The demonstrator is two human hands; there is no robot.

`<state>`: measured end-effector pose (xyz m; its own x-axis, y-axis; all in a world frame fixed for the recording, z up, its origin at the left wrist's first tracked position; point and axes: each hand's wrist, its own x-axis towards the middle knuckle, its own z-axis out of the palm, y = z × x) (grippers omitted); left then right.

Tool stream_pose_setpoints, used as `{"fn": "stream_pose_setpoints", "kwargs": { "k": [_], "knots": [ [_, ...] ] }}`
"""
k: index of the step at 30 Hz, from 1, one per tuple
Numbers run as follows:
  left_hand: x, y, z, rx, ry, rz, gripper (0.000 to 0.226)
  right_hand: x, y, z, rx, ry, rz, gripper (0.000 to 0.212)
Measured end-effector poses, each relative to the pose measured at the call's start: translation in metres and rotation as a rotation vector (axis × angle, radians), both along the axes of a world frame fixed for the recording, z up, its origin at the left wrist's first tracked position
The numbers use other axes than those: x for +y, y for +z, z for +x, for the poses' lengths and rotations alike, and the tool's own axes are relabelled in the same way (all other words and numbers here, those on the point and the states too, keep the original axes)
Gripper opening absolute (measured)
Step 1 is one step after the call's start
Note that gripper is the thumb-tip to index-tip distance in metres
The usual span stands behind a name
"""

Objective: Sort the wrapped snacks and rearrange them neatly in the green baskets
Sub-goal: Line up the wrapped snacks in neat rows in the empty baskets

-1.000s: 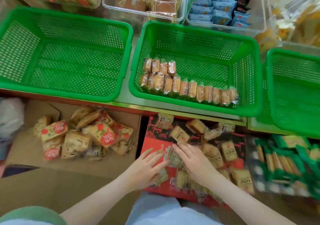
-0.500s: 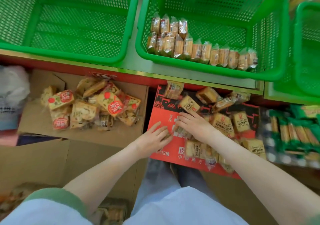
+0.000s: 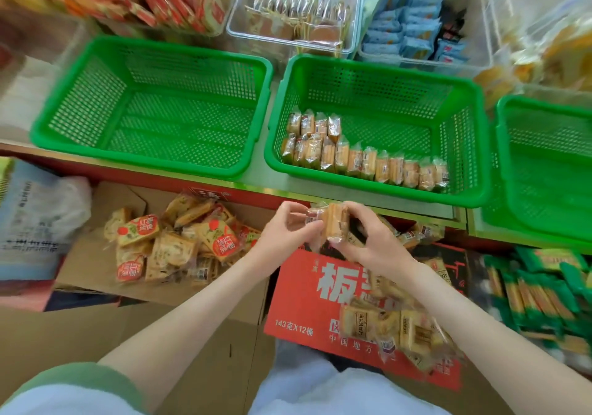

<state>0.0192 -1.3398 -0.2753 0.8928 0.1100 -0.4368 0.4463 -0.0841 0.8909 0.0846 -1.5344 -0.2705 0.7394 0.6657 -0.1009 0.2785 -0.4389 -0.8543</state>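
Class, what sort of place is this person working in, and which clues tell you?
Probably a small shop's snack shelf being restocked: green baskets in a row, clear bins of wrapped snacks behind them, opened cartons of packets below.

The left hand (image 3: 285, 235), right hand (image 3: 374, 249) and both forearms (image 3: 192, 312) are bare. At the lower left, a short pale sleeve (image 3: 41, 403) ends in a green cuff (image 3: 80, 372). Pale blue-grey trousers (image 3: 320, 392) fill the bottom centre.

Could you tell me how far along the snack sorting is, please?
Done: a row plus four packs stand in the middle basket. In hand: left hand and right hand grip a bundle. Left: loose packs on the red box, the pile on cardboard; the left basket holds nothing.
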Motion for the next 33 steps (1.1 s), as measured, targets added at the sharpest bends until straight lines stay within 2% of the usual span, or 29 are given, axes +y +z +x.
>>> {"fn": "stream_pose_setpoints", "kwargs": {
  "k": [6, 12, 14, 18, 23, 28, 33],
  "knots": [
    [-0.011, 0.039, 0.066, 0.057, -0.014, -0.131, 0.040, 0.011, 0.038, 0.054, 0.039, -0.026, 0.049, 0.066],
    [-0.013, 0.056, 0.133, 0.036, -0.053, -0.201, 0.027, 0.015, 0.043, 0.122, -0.125, -0.090, -0.051, 0.062],
    [-0.008, 0.055, 0.158, 0.023, -0.047, -0.169, 0.024, 0.020, 0.038, 0.146, -0.149, -0.127, -0.053, 0.062],
    [0.002, 0.035, 0.210, -0.028, -0.119, 0.290, 0.030, 0.031, 0.020, 0.194, -0.258, -0.205, -0.167, 0.063],
    [0.000, 0.004, 0.259, 0.084, -0.215, 0.724, 0.039, 0.036, -0.014, 0.230, -0.046, -0.202, -0.181, 0.055],
    [0.002, -0.024, 0.269, 0.077, -0.473, 0.970, 0.040, 0.039, -0.039, 0.242, 0.151, -0.188, -0.211, 0.054],
    [0.006, -0.046, 0.262, -0.138, -0.512, 1.051, 0.060, 0.042, -0.051, 0.255, 0.242, -0.028, -0.421, 0.073]
  ]
}}
